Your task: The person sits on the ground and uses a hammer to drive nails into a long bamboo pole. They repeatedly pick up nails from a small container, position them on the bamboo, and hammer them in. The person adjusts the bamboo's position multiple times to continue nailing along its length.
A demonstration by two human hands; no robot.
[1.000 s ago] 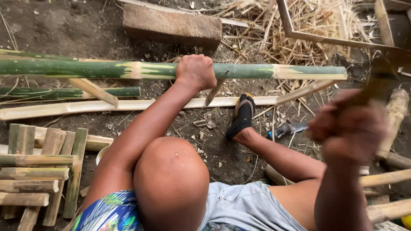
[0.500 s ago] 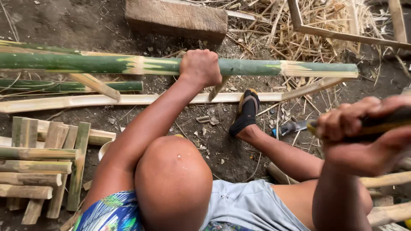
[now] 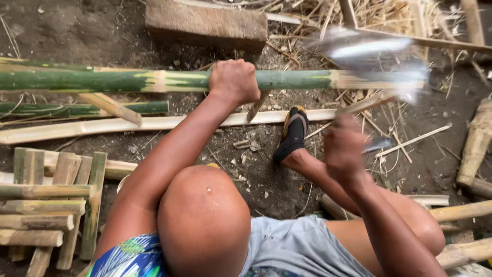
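In the head view, a green bamboo pole point(image 3: 128, 81) with yellowed nodes is laid across the upper frame and grasped at centre by the left hand point(image 3: 234, 81). A blurred blade point(image 3: 379, 59) is clenched by the right hand point(image 3: 344, 149) at right. Split bamboo slats point(image 3: 46, 205) are stacked at lower left.

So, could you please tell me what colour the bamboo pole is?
The bamboo pole is green with pale yellowish bands, clearest in the head view.

Bare arms and bare knees; no sleeves show. Light grey shorts point(image 3: 302, 246) cover the lap, with a blue, green and white patterned cloth point(image 3: 130, 259) beside them. One foot wears a black sandal point(image 3: 292, 134)
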